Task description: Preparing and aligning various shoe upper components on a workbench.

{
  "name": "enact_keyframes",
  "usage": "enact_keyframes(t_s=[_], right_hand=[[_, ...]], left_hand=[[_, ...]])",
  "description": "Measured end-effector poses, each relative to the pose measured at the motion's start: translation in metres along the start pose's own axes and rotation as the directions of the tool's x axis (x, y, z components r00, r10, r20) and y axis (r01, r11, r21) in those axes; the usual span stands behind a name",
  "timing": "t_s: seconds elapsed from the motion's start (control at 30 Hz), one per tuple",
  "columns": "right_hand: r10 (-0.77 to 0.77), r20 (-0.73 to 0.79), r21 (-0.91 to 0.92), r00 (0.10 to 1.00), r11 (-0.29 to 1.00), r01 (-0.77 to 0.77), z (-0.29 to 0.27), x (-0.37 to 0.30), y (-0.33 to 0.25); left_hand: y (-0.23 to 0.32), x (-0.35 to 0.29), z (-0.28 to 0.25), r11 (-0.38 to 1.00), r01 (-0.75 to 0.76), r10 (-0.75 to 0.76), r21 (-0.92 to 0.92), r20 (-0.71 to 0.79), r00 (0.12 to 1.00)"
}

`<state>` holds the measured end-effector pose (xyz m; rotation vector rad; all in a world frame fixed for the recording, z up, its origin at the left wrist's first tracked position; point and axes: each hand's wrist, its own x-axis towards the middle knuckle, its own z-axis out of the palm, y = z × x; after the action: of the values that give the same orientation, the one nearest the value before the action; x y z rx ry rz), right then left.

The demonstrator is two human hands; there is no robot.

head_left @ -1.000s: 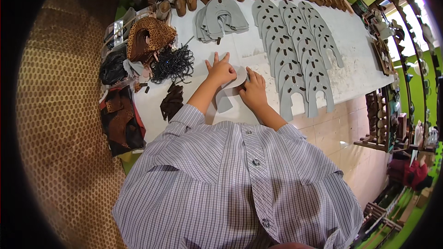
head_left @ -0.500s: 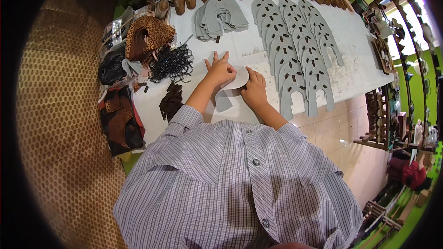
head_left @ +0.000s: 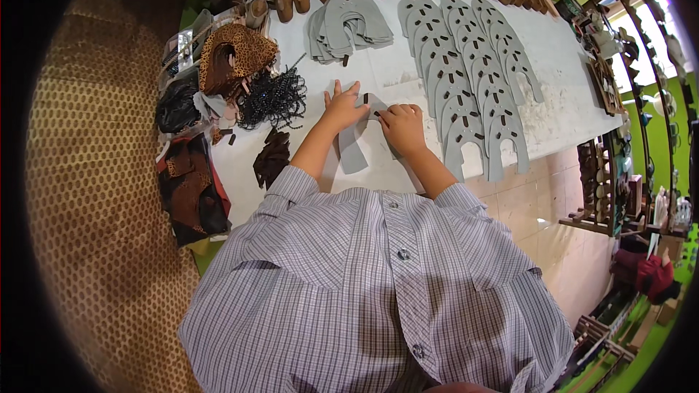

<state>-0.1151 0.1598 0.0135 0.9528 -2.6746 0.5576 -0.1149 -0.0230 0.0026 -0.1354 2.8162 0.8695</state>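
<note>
Head view: left hand (head_left: 342,110), fingers spread, and right hand (head_left: 403,129), fingers bunched, pinch unclear, on 1 piece (head_left: 352,154) beside 3 columns (head_left: 473,74).

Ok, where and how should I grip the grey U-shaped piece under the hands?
Probably grip the grey U-shaped piece by the near end of its left leg, coming in from the person's side. That strip lies uncovered and points toward the body, while the left hand and right hand are at the curved end.
</note>
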Motion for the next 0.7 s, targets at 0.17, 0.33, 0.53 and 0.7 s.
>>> enact_keyframes(t_s=[0.17,0.33,0.53,0.7], right_hand=[[-0.099,-0.106,-0.025,0.989,0.995,0.097,0.008,0.004,0.003],[-0.144,-0.1,-0.011,0.984,0.99,0.144,0.009,0.005,0.005],[-0.18,-0.075,0.029,0.981,0.983,0.182,0.011,0.001,0.01],[-0.183,-0.073,0.066,0.98,0.98,0.188,0.011,0.0,0.012]], left_hand=[[0.0,-0.001,0.001,0.999,0.01,-0.01,-0.03,-0.013,1.0],[0.0,-0.001,0.001,1.0,0.007,-0.007,-0.018,-0.013,1.0],[0.002,0.0,-0.001,0.999,0.03,-0.03,-0.021,0.002,1.0],[0.006,0.002,-0.002,0.996,0.065,-0.062,-0.058,0.052,0.997]])
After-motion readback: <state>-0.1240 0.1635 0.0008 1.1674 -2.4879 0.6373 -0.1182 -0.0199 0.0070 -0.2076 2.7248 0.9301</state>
